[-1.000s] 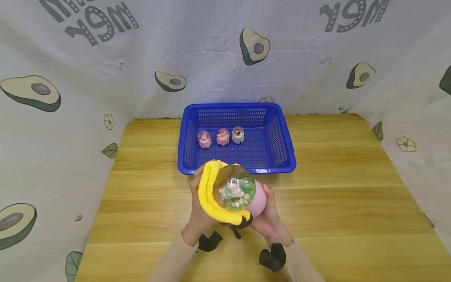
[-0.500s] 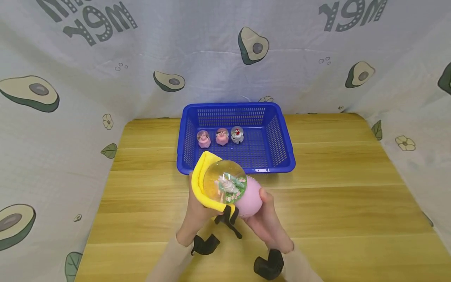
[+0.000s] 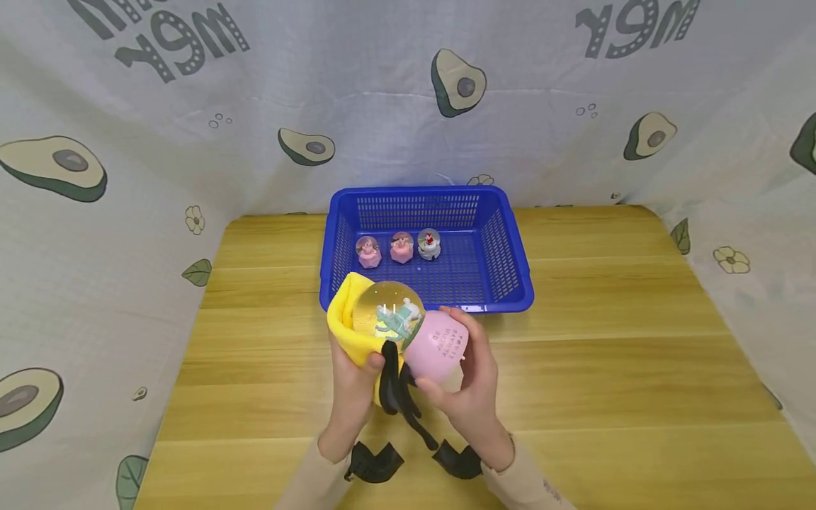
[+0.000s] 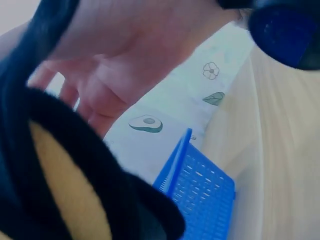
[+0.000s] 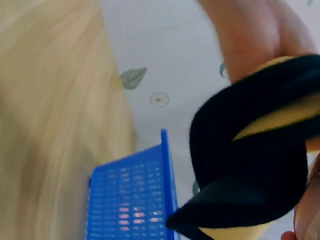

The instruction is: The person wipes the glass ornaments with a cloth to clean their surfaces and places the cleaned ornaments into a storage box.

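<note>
A large snow globe (image 3: 440, 347) lies tilted on its side in midair, its clear dome to the left and its pink, lettered base to the right. White and mint-green animal figures show inside the dome. My left hand (image 3: 350, 386) grips a yellow cloth (image 3: 349, 322) with black trim, folded round the dome's left side; its thumb rests near the trim. The base sits in the grip of my right hand (image 3: 478, 389), fingers over the top and thumb beneath. In the right wrist view, black trim (image 5: 240, 200) hides much of the work.
Behind the hands stands a blue plastic basket (image 3: 523, 301) holding two pink snow globes (image 3: 369, 253) and a white one (image 3: 429, 245) in a row. The wooden table (image 3: 637, 340) runs back to a hanging cloth (image 3: 382, 64) printed with avocados.
The snow globe and cloth have moved left. My right hand has turned the globe, bringing the base's lettering into view, and the cloth's black trim now hangs down in front.
</note>
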`<state>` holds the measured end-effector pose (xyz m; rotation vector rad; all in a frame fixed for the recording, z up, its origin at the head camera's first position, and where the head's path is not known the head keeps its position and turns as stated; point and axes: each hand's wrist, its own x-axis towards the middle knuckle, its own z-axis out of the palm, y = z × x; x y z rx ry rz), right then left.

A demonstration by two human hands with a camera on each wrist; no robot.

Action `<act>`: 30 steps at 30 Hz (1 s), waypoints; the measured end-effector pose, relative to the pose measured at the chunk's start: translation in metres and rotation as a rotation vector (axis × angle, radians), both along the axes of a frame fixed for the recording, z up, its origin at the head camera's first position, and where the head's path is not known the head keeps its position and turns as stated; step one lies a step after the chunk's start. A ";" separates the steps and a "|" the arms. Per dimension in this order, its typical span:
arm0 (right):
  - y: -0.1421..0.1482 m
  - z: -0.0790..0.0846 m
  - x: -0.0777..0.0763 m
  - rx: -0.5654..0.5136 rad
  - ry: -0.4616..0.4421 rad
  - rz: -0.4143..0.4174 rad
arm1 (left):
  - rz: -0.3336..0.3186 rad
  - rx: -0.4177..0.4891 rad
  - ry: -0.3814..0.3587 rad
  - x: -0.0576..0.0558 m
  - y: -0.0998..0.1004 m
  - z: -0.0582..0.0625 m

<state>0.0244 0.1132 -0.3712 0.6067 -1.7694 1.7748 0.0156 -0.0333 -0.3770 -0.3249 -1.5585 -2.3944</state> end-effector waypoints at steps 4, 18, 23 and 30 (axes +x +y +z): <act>0.000 0.004 0.002 0.091 0.080 -0.100 | 0.063 -0.056 0.035 0.002 0.001 0.007; 0.015 0.036 0.021 0.124 -0.268 -0.074 | 0.227 -0.692 0.550 -0.015 -0.016 0.017; 0.023 0.042 0.021 0.171 -0.374 -0.042 | 0.141 -0.918 0.709 -0.021 -0.030 0.028; 0.031 0.039 0.019 0.304 -0.315 -0.053 | -0.062 -1.007 0.589 -0.024 -0.037 0.041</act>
